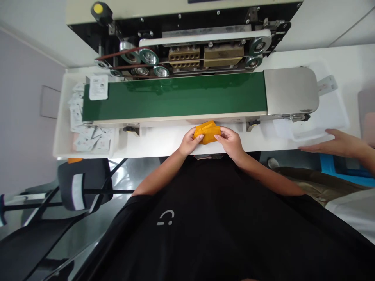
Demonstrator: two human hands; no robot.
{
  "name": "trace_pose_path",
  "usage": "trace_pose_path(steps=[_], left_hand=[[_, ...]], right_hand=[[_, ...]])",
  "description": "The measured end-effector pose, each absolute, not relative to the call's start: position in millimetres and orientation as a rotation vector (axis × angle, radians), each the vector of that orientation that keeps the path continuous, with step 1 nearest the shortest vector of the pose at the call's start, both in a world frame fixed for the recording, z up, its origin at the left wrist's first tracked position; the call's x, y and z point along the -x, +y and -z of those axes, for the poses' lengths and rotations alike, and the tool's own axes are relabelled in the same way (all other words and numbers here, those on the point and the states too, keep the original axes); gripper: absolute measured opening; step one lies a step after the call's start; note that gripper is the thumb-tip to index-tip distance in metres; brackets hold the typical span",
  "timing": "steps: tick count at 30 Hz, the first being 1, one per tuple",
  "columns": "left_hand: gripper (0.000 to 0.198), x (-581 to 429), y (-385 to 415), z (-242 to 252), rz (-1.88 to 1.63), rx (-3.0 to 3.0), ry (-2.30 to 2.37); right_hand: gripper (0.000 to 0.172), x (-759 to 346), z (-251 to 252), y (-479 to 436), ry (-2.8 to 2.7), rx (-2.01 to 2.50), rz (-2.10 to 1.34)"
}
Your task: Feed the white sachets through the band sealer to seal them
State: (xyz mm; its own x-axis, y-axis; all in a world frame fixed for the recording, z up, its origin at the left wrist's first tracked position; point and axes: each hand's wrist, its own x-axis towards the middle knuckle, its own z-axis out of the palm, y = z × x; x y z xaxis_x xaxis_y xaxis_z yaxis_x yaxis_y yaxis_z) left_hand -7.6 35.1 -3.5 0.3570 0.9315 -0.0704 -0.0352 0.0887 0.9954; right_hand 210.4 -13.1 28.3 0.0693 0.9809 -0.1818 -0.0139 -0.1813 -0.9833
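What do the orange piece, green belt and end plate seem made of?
The orange piece looks like matte, soft foam or cloth, since it bends under the fingers. The green belt seems glossy rubber or PVC. The end plate seems brushed steel, with a grey sheen.

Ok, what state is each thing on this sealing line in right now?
Orange packet: bunched, held by both hands
Left hand: pinching packet
Right hand: pinching packet
Green conveyor belt: one white sachet lying on it
Band sealer: cover off, pulleys exposed
White tray: holding piled sachets
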Motion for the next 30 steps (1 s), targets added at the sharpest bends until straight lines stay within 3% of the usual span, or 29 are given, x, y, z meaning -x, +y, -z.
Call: trace_pose_path(steps=[9,16,22,30], left_hand=[[0.062,7,36,9,-0.916,-1.198,0.993],[0.060,7,35,4,-0.913,-1.162,1.007],[0.060,7,36,4,-0.913,-1.184,1.009],[0.061,8,36,4,-0.906,-1.205,1.020]], right_hand=[[0.041,-225,-42,-14,-1.167,1.440,-1.270],[0.069,-240,-90,-19,-1.197,1.445,-1.387],[0.044,-283,-137,2,-1.070,1.368,-1.205],[0.010,-359,-153,82,-0.699,1.313,-1.096]])
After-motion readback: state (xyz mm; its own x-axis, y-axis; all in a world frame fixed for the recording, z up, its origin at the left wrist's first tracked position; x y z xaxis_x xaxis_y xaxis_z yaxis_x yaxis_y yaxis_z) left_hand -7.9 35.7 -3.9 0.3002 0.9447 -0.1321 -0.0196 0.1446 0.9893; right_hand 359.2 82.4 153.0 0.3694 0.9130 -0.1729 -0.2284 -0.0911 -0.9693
